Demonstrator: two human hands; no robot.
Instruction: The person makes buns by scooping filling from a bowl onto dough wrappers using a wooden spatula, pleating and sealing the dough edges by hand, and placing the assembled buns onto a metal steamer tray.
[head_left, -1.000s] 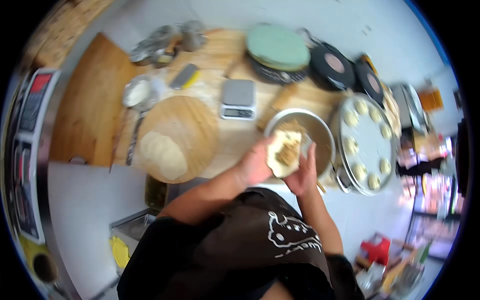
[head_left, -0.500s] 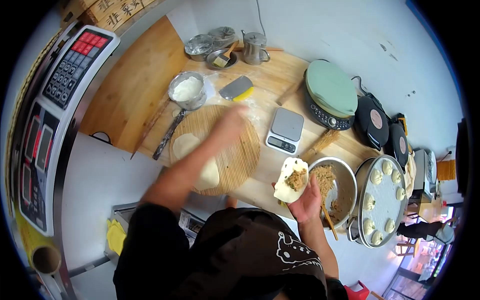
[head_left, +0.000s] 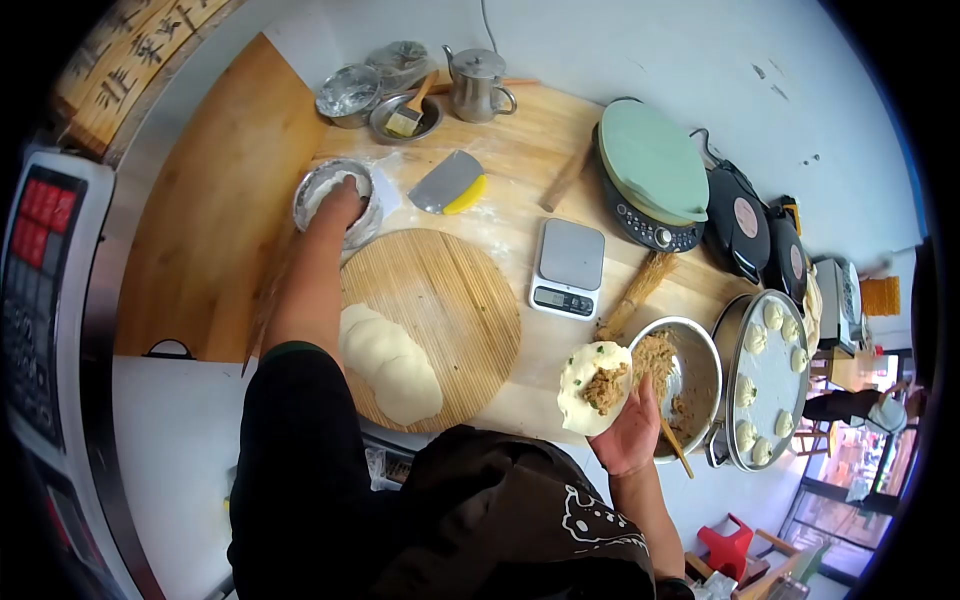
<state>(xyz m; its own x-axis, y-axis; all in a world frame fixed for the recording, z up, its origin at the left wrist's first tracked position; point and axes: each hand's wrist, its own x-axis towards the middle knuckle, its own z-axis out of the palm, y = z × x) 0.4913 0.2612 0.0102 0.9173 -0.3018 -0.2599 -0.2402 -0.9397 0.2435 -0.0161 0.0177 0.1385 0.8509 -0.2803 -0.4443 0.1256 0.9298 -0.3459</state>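
Beyond the left edge of the round board (head_left: 465,300), the left hand (head_left: 345,200) is reaching into the flour bowl (head_left: 362,232); its fingers are partly hidden, so their spread cannot be told. Right of the board, the right hand (head_left: 628,435) is holding the filling-topped dough wrapper (head_left: 577,390) beside the filling bowl (head_left: 706,372). Overlapping wrappers (head_left: 392,368) are lying on the board.

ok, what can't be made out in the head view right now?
- Left hand's fingertips, head view: hidden in the flour bowl; grip unclear.
- Right hand's fingertips, head view: hidden behind the filled wrapper.
- Dough rounds, head view: overlapping, exact count hidden.
- Small scale's reading, head view: too small.
- Large scale, head view: blurred, cut off by the dark lens edge.
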